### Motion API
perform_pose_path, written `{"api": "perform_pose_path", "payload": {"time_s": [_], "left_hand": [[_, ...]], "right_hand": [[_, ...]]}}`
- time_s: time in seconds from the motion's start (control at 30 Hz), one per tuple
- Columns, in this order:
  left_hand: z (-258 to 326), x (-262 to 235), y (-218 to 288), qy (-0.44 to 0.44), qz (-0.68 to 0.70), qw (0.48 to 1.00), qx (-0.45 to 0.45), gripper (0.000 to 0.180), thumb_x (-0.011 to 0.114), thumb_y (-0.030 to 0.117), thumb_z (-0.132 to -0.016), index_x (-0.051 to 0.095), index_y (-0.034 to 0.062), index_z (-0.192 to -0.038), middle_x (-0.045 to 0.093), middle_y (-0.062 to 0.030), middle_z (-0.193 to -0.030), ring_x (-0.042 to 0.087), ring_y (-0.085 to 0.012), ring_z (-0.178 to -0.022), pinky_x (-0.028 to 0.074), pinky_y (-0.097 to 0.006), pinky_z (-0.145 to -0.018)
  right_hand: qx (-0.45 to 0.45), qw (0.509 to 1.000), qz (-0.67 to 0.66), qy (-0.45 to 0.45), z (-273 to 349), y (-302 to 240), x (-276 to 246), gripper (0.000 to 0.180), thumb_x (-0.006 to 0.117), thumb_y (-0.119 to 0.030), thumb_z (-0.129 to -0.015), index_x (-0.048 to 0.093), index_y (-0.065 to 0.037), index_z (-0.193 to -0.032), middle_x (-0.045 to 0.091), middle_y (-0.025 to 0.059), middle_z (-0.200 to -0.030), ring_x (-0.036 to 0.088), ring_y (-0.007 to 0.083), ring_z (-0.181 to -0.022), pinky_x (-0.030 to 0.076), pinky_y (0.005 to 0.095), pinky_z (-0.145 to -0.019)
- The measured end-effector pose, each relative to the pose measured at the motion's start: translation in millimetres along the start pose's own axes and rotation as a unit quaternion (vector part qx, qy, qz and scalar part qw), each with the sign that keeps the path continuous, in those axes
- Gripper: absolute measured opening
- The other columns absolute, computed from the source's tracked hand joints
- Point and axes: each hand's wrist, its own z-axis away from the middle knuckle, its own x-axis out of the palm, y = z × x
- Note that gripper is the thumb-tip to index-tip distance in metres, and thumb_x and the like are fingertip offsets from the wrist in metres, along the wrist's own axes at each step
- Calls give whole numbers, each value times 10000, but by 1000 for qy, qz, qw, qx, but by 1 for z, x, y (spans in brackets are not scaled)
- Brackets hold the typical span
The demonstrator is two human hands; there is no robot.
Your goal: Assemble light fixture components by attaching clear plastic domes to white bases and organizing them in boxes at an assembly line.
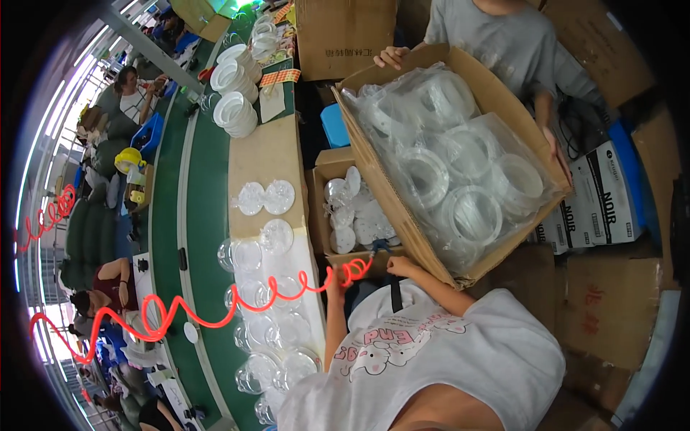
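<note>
My left hand (pixel 336 279) is by the near edge of a small carton (pixel 316 208). Loops of a red coiled hose (pixel 248 305) cross over it, so its fingers do not show clearly. My right hand (pixel 403 267) is closed just right of it, below the corner of a large carton; whatever is in it is hidden. A small dark blue fitting (pixel 380 246) at the hose's end lies between my hands. Clear round plastic parts (pixel 353 215) fill the small carton. A co-worker's hands (pixel 392 57) hold the large carton (pixel 392 194), with bagged clear plastic rings (pixel 471 215) inside.
To the left, a bench (pixel 266 154) bears clear round discs (pixel 279 196) and stacked white rings (pixel 236 115). Beyond it runs a green conveyor belt (pixel 169 215), with people seated on its far side. Cartons (pixel 604 302) and a white printed package (pixel 602 197) stand to the right.
</note>
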Motion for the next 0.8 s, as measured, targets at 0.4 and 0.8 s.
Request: {"api": "perform_pose_path", "payload": {"time_s": [0.4,0.8], "left_hand": [[1,-9,20,-91,-143,984,-51,296,639,369,-749,504,111,-701,360,37,-546,426,-78,-464,489,-269,-469],[49,68,40,-295,-12,953,-63,178,513,277,-860,511,99,-859,348,83,-581,346,-33,-520,320,-200,-481]], "right_hand": [[-8,1000,-5,-8,-5,-4,-5,194,599,-198,-703,602,-28,-796,628,86,-666,606,171,-554,482,291,-537],[170,964,-203,9,-41,16,14,551,462,-590,-768,558,-68,-915,612,102,-787,595,173,-615,473,267,-551]]}}
